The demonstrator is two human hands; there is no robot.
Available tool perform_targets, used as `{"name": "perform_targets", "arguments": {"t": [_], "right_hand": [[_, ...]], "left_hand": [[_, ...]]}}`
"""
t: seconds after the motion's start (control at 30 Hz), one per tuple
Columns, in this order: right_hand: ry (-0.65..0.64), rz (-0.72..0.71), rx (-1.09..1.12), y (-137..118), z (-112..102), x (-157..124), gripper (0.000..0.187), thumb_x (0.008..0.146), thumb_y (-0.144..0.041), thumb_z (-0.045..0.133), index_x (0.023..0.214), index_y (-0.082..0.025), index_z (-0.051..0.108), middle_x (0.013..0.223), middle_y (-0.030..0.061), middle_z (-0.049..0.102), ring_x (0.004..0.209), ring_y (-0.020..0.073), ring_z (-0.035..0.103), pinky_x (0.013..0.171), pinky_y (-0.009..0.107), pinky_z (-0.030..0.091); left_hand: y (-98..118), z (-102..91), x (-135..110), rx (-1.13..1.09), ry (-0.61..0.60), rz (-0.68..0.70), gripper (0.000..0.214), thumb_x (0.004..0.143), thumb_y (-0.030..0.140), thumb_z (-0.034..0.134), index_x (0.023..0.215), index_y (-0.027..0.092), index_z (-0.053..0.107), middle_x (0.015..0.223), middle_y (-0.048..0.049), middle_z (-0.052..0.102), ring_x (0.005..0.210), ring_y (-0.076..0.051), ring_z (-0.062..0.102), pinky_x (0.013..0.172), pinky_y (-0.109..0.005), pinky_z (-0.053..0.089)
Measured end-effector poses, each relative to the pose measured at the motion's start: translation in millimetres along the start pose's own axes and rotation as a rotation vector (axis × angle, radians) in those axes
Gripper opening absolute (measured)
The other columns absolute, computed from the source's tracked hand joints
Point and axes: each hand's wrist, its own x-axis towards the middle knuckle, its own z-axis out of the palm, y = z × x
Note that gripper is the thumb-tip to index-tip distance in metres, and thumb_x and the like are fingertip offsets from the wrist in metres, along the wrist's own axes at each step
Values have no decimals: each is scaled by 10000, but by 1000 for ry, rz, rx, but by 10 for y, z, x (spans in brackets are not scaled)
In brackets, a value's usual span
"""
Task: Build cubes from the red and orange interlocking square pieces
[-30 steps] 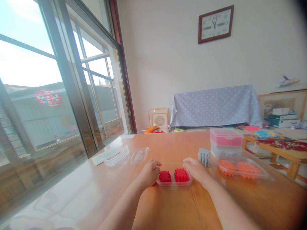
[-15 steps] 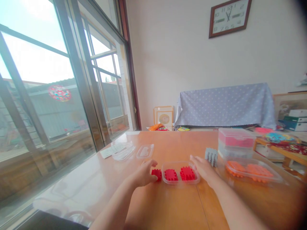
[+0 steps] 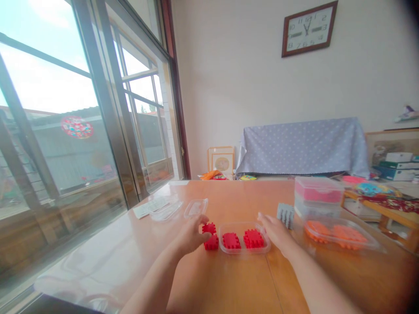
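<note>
Head view: left hand point(image 3: 194, 235) pinching red square notched plastic piece point(image 3: 208, 227) by matching red notched stack point(image 3: 211, 243) on brown wooden worktop point(image 3: 225, 283), left of clear plastic tray point(image 3: 242, 250). Right hand point(image 3: 274, 231) at tray's right rim, can't tell whether grip's spread or closed.

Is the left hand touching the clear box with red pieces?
Apart: the head view shows loose red pieces between the left hand and the box.

Bright light from left window point(image 3: 78, 159), glare on table point(image 3: 94, 253), dark right corners
</note>
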Motion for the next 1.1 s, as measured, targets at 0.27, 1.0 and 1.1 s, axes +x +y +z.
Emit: {"name": "perform_targets", "arguments": {"t": [0.27, 1.0, 1.1], "right_hand": [[26, -6, 44, -1, 7, -10, 568, 882, -678, 433, 868, -169, 686, 584, 12, 574, 609, 185, 585, 546, 260, 371], [-10, -21, 28, -16, 4, 1, 575, 905, -689, 373, 853, -186, 647, 585, -6, 576, 598, 164, 569, 536, 246, 379], [-7, -18, 28, 7, 13, 9, 584, 898, -699, 370, 850, -188, 648, 576, -12, 562, 588, 166, 569, 533, 250, 379]], "left_hand": [[653, 54, 45, 95, -96, 79, 292, 750, 243, 646, 1043, 249, 646, 1040, -30, 685, 1071, -250, 582, 927, -363, 467], [820, 189, 26, 236, -213, 201, 226, 821, 239, 545, 684, 282, 719, 843, -52, 690, 1017, -278, 505, 955, -423, 384], [816, 198, 30, 278, -199, 220, 245, 812, 202, 523, 665, 272, 706, 838, -50, 691, 997, -270, 510, 926, -415, 386]]}}
